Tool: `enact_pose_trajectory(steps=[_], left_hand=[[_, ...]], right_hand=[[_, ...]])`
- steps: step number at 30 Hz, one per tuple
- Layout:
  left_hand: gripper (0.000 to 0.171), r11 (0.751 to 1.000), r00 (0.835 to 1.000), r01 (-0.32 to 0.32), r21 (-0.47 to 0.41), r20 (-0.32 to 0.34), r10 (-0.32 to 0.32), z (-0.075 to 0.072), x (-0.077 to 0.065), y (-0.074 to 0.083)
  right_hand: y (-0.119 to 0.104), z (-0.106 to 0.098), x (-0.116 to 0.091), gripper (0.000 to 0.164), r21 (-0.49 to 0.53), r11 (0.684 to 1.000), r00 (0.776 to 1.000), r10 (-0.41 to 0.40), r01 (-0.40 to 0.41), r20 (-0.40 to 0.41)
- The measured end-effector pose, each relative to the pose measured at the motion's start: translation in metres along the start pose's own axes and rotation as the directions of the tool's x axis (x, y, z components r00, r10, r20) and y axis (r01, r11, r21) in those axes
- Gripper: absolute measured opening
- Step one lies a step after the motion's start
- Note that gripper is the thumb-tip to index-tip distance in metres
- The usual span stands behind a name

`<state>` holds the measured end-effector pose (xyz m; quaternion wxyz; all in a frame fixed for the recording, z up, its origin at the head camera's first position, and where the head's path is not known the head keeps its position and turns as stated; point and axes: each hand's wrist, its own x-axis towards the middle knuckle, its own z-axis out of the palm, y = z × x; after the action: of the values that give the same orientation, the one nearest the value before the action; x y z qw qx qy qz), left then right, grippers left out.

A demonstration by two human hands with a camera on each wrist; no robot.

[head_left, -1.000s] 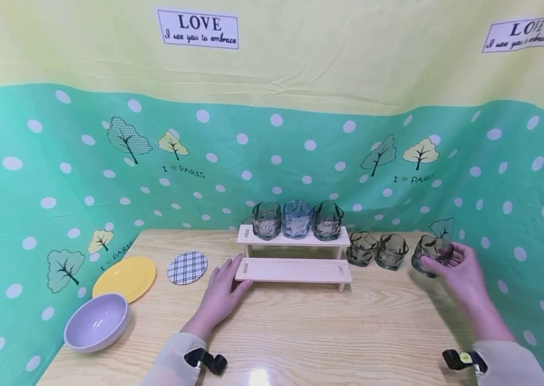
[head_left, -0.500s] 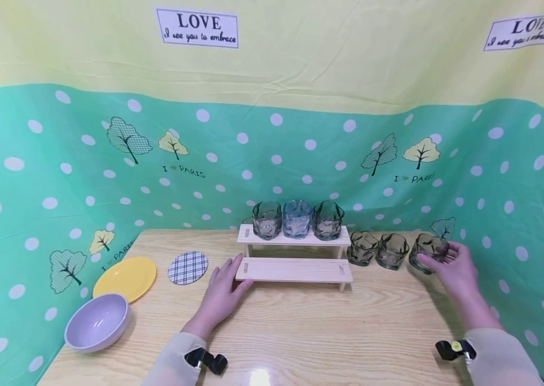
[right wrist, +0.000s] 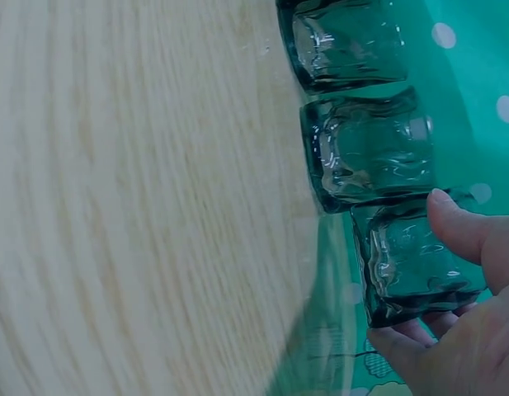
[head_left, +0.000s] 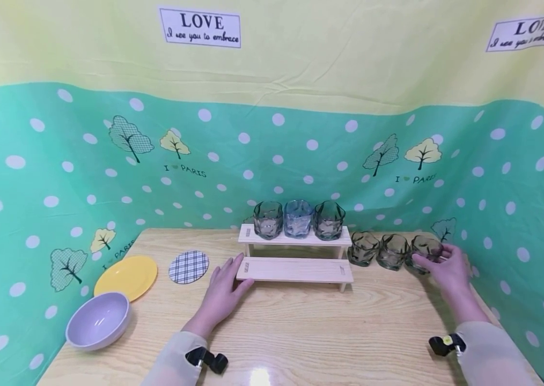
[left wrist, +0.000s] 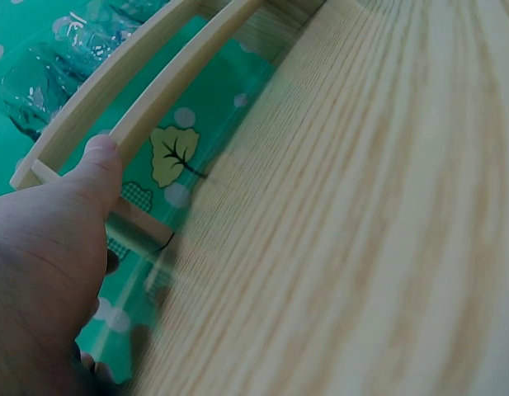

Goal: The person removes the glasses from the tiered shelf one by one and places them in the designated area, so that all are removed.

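Observation:
My right hand grips a dark smoky glass with a wavy surface, thumb on the near side and fingers round the right. In the right wrist view this glass sits right up against the middle glass. A third matching glass ends the row, next to a two-step wooden rack. Relaxed, fairly straight fingers of my left hand lie along the left end of the rack's lower step. The left thumb touches that step's front edge.
On the rack's upper step stand a blue glass and two smoky ones, one on each side. A checked round coaster, a yellow plate and a purple bowl are at the left. A green dotted curtain encloses the table.
My right hand has moved the gripped glass leftward, closing the gap to the middle glass. The left hand stays at the rack's end.

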<state>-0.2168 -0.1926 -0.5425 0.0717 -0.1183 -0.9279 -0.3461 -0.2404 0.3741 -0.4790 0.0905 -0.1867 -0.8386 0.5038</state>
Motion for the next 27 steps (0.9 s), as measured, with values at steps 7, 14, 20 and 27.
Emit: enact_pose_trajectory(steps=[7, 14, 20, 27], left_hand=[[0.081, 1.0, 1.0, -0.002, 0.006, -0.002, 0.002, 0.001, 0.001, -0.001], [0.082, 1.0, 1.0, -0.014, 0.009, -0.019, 0.014, 0.002, 0.001, -0.001], [0.082, 1.0, 1.0, -0.004, 0.007, -0.004, 0.004, 0.002, 0.001, -0.002], [0.082, 1.0, 1.0, -0.003, 0.006, -0.006, 0.003, 0.002, 0.001, -0.002]], right_hand=[[0.008, 0.004, 0.005, 0.111, -0.009, 1.0, 1.0, 0.016, -0.015, 0.006], [0.014, 0.006, 0.007, 0.109, 0.022, 1.0, 1.0, 0.018, -0.019, 0.011], [0.015, 0.008, 0.008, 0.108, 0.054, 0.998, 1.0, 0.025, -0.026, 0.016], [0.019, 0.01, 0.012, 0.107, 0.048, 0.998, 1.0, 0.031, -0.031, 0.006]])
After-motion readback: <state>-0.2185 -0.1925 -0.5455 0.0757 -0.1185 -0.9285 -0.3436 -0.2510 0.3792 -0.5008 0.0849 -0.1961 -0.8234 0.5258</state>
